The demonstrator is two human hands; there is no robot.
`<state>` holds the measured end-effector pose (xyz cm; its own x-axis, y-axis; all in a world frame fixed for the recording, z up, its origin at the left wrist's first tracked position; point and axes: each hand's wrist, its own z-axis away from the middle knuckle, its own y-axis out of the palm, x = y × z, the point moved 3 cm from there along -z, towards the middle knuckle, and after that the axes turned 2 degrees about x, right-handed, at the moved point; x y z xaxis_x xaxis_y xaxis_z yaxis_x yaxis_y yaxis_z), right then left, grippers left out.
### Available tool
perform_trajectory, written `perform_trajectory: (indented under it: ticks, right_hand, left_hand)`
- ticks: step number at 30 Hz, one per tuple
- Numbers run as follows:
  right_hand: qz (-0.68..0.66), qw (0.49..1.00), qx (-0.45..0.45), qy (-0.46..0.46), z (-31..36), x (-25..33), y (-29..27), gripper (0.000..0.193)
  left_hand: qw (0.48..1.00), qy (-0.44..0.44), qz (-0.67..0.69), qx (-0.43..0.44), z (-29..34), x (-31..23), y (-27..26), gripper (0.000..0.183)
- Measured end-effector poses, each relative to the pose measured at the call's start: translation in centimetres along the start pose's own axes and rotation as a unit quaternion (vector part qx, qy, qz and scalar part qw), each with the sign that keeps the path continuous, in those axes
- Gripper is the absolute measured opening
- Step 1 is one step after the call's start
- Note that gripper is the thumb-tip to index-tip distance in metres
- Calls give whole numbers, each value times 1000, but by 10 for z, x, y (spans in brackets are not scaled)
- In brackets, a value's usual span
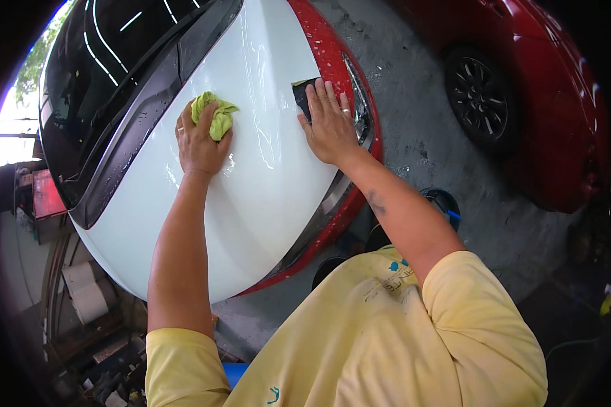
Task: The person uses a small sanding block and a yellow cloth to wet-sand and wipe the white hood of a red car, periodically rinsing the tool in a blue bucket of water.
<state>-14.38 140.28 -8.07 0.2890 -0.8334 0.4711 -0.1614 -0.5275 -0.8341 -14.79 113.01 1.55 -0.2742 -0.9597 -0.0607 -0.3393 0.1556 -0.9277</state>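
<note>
The white car hood [251, 169] spreads in front of me, wet and shiny in streaks. My left hand [202, 146] is closed round a crumpled yellow-green cloth [214, 117], resting on the hood's middle. Toward the hood's right edge, my right hand [329, 125] presses nearly flat on a black sheet of sandpaper [301, 96], whose far corner shows past the fingers; the rest is hidden under the hand. Just beside that hand run the red bumper [326, 41], speckled with pale drops, and the headlight [361, 102].
Left of the hood lie the wiper cowl [129, 125] and dark windshield [108, 47]. A red car [550, 95] with a black wheel [480, 98] stands at right on the wet grey floor [414, 136]. A dark bucket [445, 202] sits near my right arm. Clutter fills the lower left.
</note>
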Motion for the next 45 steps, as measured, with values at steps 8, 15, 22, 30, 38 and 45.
perform_trajectory:
  ticks: [8,15,22,30,38,45]
  right_hand:
    - [2,998,56,-17,95,27,-3,72]
    - [-21,997,67,-24,76,19,-2,72]
    - [-15,998,47,-34,1,1,-2,71]
    - [-87,994,59,-17,-177,-25,18,71]
    - [-61,986,112,-104,-14,2,-4,81]
    - [-120,992,17,-19,-207,-31,26,76]
  left_hand:
    - [999,-27,-20,6,12,14,-4,59]
    - [999,-36,-13,24,8,13,-4,59]
    - [1000,-22,4,9,3,11,-1,59]
    - [1000,-8,3,22,-2,10,-4,57]
    - [1000,-11,4,23,5,15,-5,56]
    - [1000,9,7,21,-9,9,-3,53]
